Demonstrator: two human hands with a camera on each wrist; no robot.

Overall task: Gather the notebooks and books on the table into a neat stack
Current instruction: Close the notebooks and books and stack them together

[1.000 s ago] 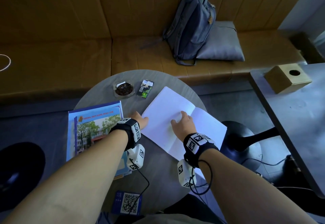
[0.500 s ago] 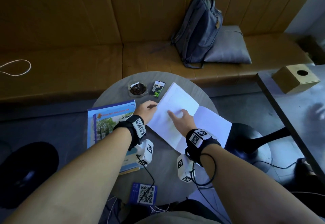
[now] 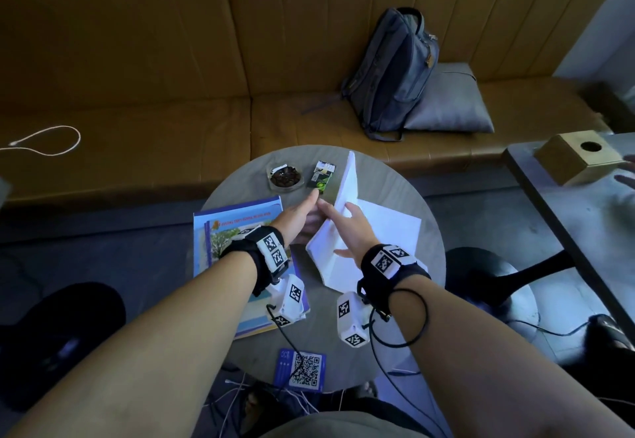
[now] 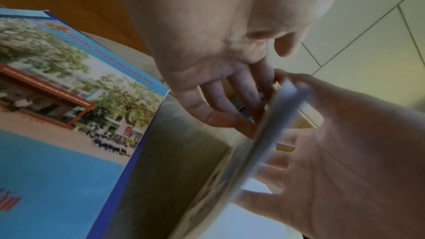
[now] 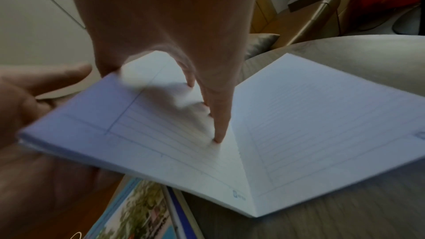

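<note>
The job is only partly done. The white lined open notebook (image 3: 374, 231) is half shut: its left half stands up off the round grey tabletop (image 3: 395, 183) while its right half lies flat on it. It sits on the right side of the tabletop, just beside the blue books with a school picture on the cover (image 3: 233, 231), which lie on the left side in a small pile that looks a little crooked. I think what is left is to close the notebook all the way, put it on the blue books, and make the edges line up. The left hand (image 3: 297, 216) is under the raised half, with its fingers (image 4: 230, 97) straight and pressed against the back of the pages to push them up and over. It is an open grip that holds nothing tight. The right hand (image 3: 354, 228) is on the inside of the raised half, with its fingers (image 5: 218, 115) long and flat on the lined paper near the fold, so its grip is open too. The page is held between the two flat hands. Both arms reach forward over the tabletop, side by side.
</note>
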